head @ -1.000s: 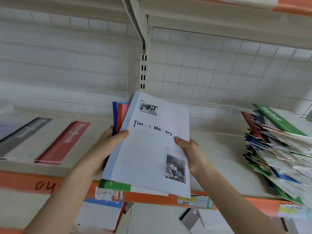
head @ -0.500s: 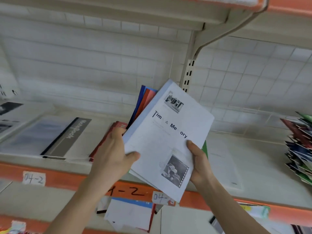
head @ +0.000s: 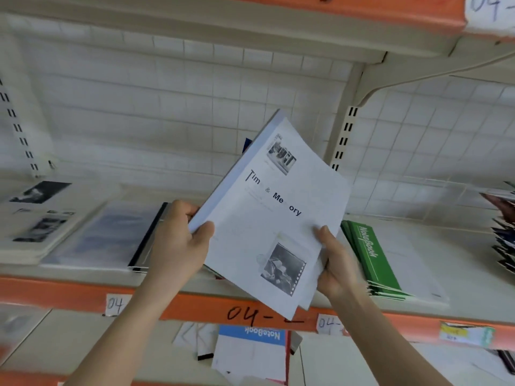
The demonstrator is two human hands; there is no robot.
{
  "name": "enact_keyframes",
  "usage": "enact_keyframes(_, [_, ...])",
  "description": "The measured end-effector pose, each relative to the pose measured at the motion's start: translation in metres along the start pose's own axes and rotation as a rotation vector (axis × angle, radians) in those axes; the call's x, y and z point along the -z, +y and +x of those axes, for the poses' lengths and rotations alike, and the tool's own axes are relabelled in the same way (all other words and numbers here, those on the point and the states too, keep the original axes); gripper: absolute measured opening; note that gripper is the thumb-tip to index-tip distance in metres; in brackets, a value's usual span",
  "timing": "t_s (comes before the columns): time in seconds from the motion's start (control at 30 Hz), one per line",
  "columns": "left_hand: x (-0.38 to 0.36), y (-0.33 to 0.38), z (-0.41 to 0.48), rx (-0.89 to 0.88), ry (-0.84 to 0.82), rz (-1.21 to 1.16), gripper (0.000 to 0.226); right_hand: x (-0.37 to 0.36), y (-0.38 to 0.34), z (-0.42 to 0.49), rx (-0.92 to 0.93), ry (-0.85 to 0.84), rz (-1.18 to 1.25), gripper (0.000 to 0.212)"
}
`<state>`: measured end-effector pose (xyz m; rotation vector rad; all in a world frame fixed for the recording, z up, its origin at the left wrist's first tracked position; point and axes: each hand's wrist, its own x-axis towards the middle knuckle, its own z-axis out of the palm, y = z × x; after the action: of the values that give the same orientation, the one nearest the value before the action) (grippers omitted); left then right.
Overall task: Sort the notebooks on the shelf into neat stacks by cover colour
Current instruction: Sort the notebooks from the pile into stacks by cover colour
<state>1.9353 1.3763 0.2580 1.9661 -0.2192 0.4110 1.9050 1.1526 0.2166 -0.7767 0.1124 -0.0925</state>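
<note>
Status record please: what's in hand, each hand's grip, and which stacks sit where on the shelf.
held: bundle of notebooks, white "Time & Memory" cover on top, tilted above the shelf
left hand: grips the bundle's left edge
right hand: grips its lower right edge
far left: white photo-cover stack
left: black-spined stack
right: green stack
far right: messy pile, mixed colours
</note>
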Motion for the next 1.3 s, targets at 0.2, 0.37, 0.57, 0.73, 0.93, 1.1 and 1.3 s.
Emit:
enact_keyframes(0.2, [0.019,-0.026,0.011,0.115,0.016,-0.285,0.02,-0.006,0.028,0.011,-0.078,-0.002,-0.027,0.076])
enact_keyframes(0.37, [0.042,-0.047,0.02,0.152,0.045,-0.323,0.022,-0.023,0.052,0.029,-0.119,0.013,-0.069,0.078])
enact_keyframes(0.57, [0.067,-0.066,0.018,0.154,0.118,-0.319,0.025,-0.047,0.071,0.046,-0.209,-0.087,-0.05,0.069])
enact_keyframes(0.73, [0.08,-0.079,0.026,0.217,0.142,-0.437,0.023,-0.055,0.079,0.055,-0.315,-0.057,-0.145,0.069])
enact_keyframes(0.93, [0.095,-0.083,0.038,0.217,0.202,-0.462,0.024,-0.069,0.088,0.063,-0.221,-0.037,-0.168,0.071])
enact_keyframes(1.1, [0.119,-0.102,0.04,0.292,0.252,-0.522,0.024,-0.089,0.104,0.068,-0.242,-0.056,-0.147,0.053])
enact_keyframes(1.3, [0.161,-0.132,0.044,0.449,0.465,-0.733,0.014,-0.117,0.123,0.08,-0.322,-0.05,-0.137,0.019])
